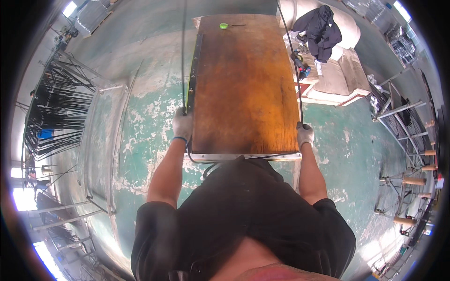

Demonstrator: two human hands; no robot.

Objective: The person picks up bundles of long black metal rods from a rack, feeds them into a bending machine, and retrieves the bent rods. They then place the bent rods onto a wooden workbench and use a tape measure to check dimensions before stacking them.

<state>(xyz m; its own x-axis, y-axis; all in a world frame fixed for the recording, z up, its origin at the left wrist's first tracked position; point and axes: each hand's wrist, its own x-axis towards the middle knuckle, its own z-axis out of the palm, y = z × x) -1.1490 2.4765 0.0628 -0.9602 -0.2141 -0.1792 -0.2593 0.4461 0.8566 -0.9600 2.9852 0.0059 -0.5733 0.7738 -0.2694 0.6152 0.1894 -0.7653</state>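
Both of my hands wear pale gloves and are closed on one long black U-shaped rod. My left hand grips its left side, next to the left edge of a brown wooden tabletop. Farther to the right, my right hand holds the other side, just off the table's right edge. The two sides run away from me past the far end of the picture. The bend of the rod crosses low at the near table edge, close to my body. A green tape measure lies at the table's far end.
A beige sofa stands at the far right, with dark clothing and a power tool on it. Many black bent rods hang on a rack at the left. Metal racks line the right.
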